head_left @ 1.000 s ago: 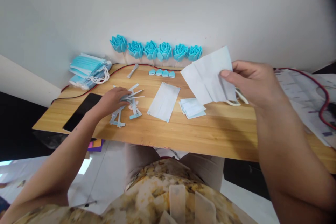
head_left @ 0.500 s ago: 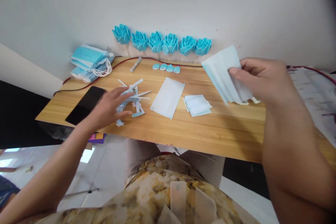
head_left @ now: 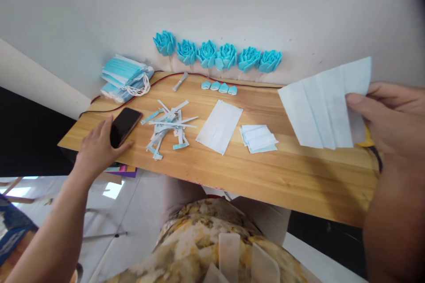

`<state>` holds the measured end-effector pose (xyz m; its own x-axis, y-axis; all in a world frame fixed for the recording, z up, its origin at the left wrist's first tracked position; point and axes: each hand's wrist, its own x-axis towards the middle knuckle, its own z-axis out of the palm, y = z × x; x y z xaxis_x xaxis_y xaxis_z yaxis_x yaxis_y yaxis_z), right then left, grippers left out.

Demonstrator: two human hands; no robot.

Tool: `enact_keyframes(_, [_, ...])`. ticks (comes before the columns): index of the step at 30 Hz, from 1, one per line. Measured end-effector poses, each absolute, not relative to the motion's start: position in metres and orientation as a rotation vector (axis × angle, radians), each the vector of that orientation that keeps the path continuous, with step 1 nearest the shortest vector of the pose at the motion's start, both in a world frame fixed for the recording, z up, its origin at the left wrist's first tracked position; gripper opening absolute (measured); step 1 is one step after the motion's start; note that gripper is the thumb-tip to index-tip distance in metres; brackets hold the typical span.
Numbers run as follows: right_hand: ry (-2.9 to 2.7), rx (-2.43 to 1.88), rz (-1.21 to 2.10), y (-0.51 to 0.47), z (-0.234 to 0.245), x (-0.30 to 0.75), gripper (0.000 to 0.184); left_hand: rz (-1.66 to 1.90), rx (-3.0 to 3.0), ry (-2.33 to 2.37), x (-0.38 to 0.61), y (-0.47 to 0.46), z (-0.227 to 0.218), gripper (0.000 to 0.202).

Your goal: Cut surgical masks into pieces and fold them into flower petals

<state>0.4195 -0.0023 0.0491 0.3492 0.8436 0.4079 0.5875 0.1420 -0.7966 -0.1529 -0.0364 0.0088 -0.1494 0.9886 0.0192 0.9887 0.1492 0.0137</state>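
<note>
Head view: my left hand (head_left: 95, 147) has left the strips (head_left: 161, 135) free and curves half-open at the phone (head_left: 126, 123), grip unclear; my right hand (head_left: 393, 117) pinches a sheet (head_left: 323, 106) above the bench (head_left: 212, 171).

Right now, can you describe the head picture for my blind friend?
Someone's right hand holds up pale pleated material over a wooden table; the left hand is at a dark phone. Between them lie strips, a flat white sheet and stacked pieces; six blue flowers stand behind.
</note>
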Motion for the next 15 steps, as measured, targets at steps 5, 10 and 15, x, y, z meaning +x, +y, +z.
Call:
enact_keyframes(5, [-1.295, -1.562, 0.314, 0.002, 0.04, 0.426, 0.029, 0.109, -1.815, -2.598, -0.151, -0.055, 0.015, 0.099])
enact_keyframes(10, [-1.219, -1.593, 0.336, 0.005, 0.042, 0.424, 0.017, 0.043, -1.701, -2.699, -0.151, -0.064, 0.018, 0.098])
enact_keyframes(15, [-1.225, -1.501, 0.496, 0.003, 0.052, 0.416, 0.012, 0.008, -1.621, -2.748, -0.159, -0.064, 0.012, 0.106])
